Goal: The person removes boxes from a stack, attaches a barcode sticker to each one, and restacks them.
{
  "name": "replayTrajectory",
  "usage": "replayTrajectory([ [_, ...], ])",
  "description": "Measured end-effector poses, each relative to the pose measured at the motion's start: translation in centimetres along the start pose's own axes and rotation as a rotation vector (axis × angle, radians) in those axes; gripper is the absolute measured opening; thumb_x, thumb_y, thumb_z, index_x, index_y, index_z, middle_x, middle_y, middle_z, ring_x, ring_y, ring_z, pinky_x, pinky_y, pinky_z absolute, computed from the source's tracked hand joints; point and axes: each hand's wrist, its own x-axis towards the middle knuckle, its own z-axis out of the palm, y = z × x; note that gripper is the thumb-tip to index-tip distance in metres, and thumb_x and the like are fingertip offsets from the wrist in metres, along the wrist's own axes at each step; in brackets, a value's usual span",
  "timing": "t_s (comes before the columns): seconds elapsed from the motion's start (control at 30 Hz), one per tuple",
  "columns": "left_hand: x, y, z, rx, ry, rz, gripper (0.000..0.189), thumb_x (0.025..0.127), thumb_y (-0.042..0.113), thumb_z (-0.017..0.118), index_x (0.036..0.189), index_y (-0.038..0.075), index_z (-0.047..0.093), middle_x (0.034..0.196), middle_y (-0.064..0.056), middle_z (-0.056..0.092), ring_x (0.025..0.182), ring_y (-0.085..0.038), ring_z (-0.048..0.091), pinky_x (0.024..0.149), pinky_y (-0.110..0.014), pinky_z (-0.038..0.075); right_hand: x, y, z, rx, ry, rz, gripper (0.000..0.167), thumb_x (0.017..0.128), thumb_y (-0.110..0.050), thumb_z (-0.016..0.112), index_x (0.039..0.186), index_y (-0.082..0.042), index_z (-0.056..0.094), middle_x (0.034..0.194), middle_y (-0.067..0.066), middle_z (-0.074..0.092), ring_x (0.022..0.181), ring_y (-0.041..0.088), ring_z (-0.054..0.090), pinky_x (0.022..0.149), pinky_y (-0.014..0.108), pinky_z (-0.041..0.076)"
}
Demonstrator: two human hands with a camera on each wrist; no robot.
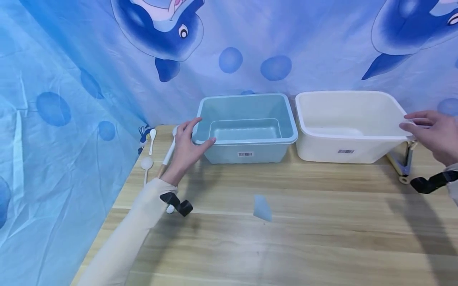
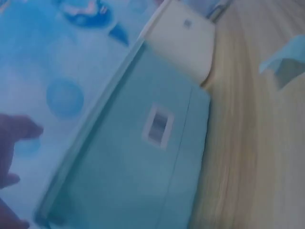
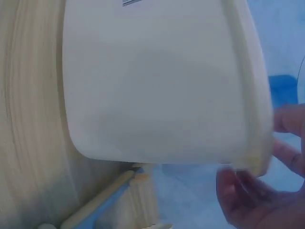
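Note:
A light blue plastic bin (image 1: 247, 153) with a barcode label stands at the back of the wooden table. My left hand (image 1: 187, 147) is at its left end, thumb and fingers spread apart near the rim. In the left wrist view, the fingers (image 2: 19, 129) show above the rim with a gap. Beside the blue bin stands a white plastic bin (image 1: 332, 149), also labelled. At its right end my right hand (image 1: 433, 133) has loosely bent fingers right at the rim. The right wrist view shows fingers (image 3: 288, 119) close to that rim.
Left of the bins lie a small white spoon (image 1: 152, 139), a round-headed white utensil (image 1: 146, 163) and a long white-handled utensil (image 1: 169, 153) partly behind my left arm. A pale blue scrap (image 1: 262, 207) is mid-table. A metal-and-wood item (image 1: 404, 163) shows beside the white bin.

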Motion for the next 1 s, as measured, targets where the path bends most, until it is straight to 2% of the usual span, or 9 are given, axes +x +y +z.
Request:
replayTrajectory([
  [0.1,1.2,-1.5,0.4,-0.141,-0.096,-0.138,0.079,0.083,0.044,0.073,0.149,0.035,0.030,0.160,-0.006,0.017,0.147,-0.028,0.018,0.116,-0.053,0.026,0.2,0.6,0.5,-0.024,-0.001,-0.016,0.047,0.100,-0.034,0.041,0.140,-0.007,0.044,0.150,0.033,0.029,0.116,0.041,0.048,0.062,0.024,0.048],
  [0.2,2.1,-2.7,1.0,-0.240,-0.143,-0.216,0.085,0.081,0.043,0.075,0.150,0.036,0.025,0.162,0.000,0.014,0.150,-0.023,0.011,0.119,-0.052,0.019,0.2,0.8,1.0,-0.065,0.034,-0.034,0.044,0.098,-0.022,0.046,0.130,0.007,0.050,0.137,0.034,0.043,0.084,0.025,0.058,0.045,0.021,0.037],
  [0.27,2.3,-3.2,1.2,-0.259,-0.139,-0.231,0.091,0.080,0.040,0.077,0.152,0.035,0.021,0.163,0.002,0.013,0.150,-0.023,0.010,0.120,-0.051,0.018,0.2,0.9,1.1,-0.076,0.038,-0.042,0.040,0.095,-0.015,0.047,0.126,0.009,0.052,0.118,0.032,0.053,0.064,0.018,0.051,0.044,0.026,0.036],
  [0.4,2.5,-3.6,1.3,-0.243,-0.109,-0.220,0.097,0.079,0.038,0.078,0.154,0.035,0.016,0.163,0.001,0.013,0.150,-0.023,0.011,0.120,-0.051,0.018,0.7,1.6,0.7,-0.040,-0.005,-0.064,0.021,0.095,-0.014,0.048,0.111,-0.005,0.058,0.080,-0.008,0.050,0.053,0.006,0.042,0.047,0.026,0.040],
  [0.53,2.9,-4.0,1.5,-0.193,-0.108,-0.189,0.099,0.078,0.043,0.078,0.154,0.036,0.015,0.162,0.000,0.016,0.150,-0.024,0.015,0.119,-0.052,0.020,1.3,3.0,0.5,0.095,-0.101,-0.066,0.008,0.099,-0.021,0.048,0.102,-0.023,0.055,0.089,-0.025,0.042,0.066,-0.014,0.046,0.055,0.016,0.049],
  [0.67,3.1,-4.1,1.7,-0.166,-0.119,-0.173,0.099,0.078,0.044,0.078,0.154,0.034,0.015,0.162,-0.002,0.017,0.149,-0.026,0.016,0.119,-0.053,0.020,3.1,6.8,1.1,0.330,-0.150,-0.099,0.012,0.099,-0.014,0.050,0.106,-0.022,0.057,0.104,-0.019,0.043,0.074,-0.014,0.052,0.057,0.015,0.053],
  [0.8,3.0,-4.2,1.9,-0.156,-0.123,-0.176,0.099,0.079,0.045,0.077,0.154,0.034,0.014,0.163,-0.002,0.017,0.149,-0.027,0.016,0.118,-0.054,0.021,5.8,10.9,1.8,0.731,-0.117,-0.125,0.023,0.091,0.009,0.055,0.098,-0.009,0.066,0.103,-0.014,0.057,0.075,-0.005,0.063,0.052,0.018,0.055],
  [0.87,3.0,-4.3,2.0,-0.154,-0.123,-0.173,0.099,0.079,0.045,0.077,0.154,0.034,0.014,0.163,-0.002,0.016,0.149,-0.027,0.016,0.118,-0.054,0.021,5.8,10.8,1.7,0.953,-0.110,-0.141,0.032,0.085,0.020,0.051,0.090,-0.005,0.070,0.097,-0.010,0.065,0.073,0.001,0.067,0.049,0.021,0.055],
  [1.0,2.8,-4.2,2.1,-0.164,-0.120,-0.166,0.098,0.080,0.043,0.077,0.154,0.034,0.014,0.162,-0.004,0.017,0.149,-0.027,0.018,0.118,-0.054,0.022,2.6,6.0,0.4,1.184,-0.135,-0.104,0.051,0.079,0.028,0.028,0.078,-0.001,0.070,0.080,-0.004,0.068,0.068,0.004,0.066,0.047,0.020,0.054],
])
